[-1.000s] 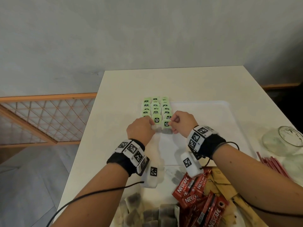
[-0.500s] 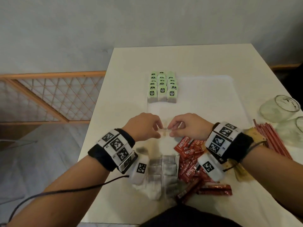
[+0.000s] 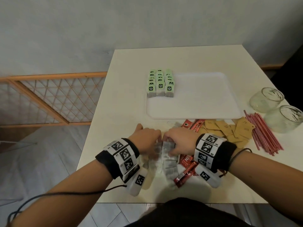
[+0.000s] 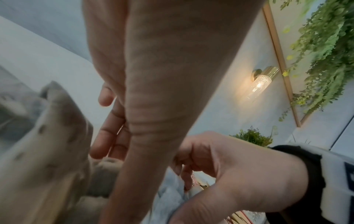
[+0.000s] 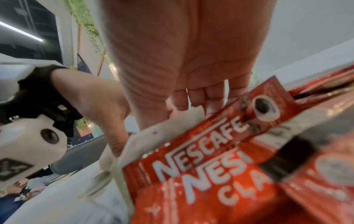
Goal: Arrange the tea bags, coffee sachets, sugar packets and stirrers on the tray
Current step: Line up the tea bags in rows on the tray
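Two hands on tea bags (image 3: pixel 167 154) | right wrist: Nescafé sachets (image 5: pixel 210 159)

Wall: we see a plain pale grey wall (image 3: pixel 147 27) behind the desk, unmarked and evenly lit.
Desk: we see a white square-cornered desk (image 3: pixel 188 59) set against that wall.
Floor: we see pale grey tiles (image 3: pixel 41 161) laid on a slant, to the left of the desk.
Screen: we see a wooden frame with a diamond lattice (image 3: pixel 54 97) low beside the desk on the left.
Skirting: we see a wooden strip (image 3: pixel 270 67) along the wall's foot at right.
Light: we see a lit brass wall lamp with a glass shade (image 4: pixel 260 83).
Greenery: we see trailing green foliage (image 4: pixel 323 50) on the wall beside a thin gold frame (image 4: pixel 277 50).
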